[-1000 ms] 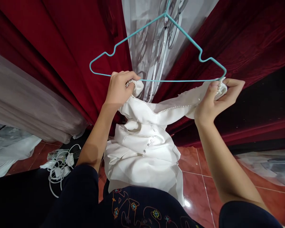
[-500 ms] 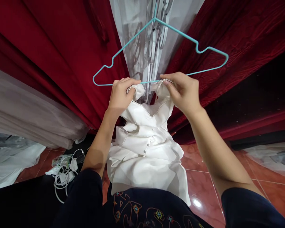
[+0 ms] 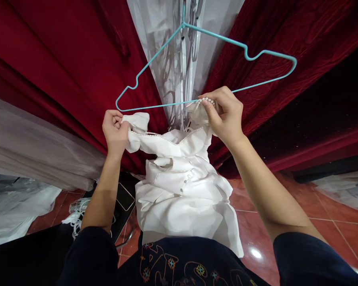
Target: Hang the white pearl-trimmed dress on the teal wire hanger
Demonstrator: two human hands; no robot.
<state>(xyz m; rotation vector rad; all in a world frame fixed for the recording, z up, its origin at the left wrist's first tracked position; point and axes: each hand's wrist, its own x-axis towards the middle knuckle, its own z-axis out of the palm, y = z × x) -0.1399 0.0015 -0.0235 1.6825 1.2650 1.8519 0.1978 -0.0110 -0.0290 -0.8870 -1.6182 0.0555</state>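
Note:
A white garment with pearl trim and a row of small buttons hangs down in front of me. My left hand is closed on its left shoulder part, just below the left end of a teal wire hanger. My right hand pinches the pearl-edged right shoulder strap against the hanger's bottom bar near its middle. The hanger hangs tilted, its right end higher than its left.
Dark red velvet curtains hang on both sides of a pale sheer panel. A grey drape lies at the left. White cables and a phone lie on the red tiled floor.
My right hand moved from the hanger's right end to its middle with the strap. My left hand has pulled the left shoulder out toward the hanger's left end. The hanger tilted.

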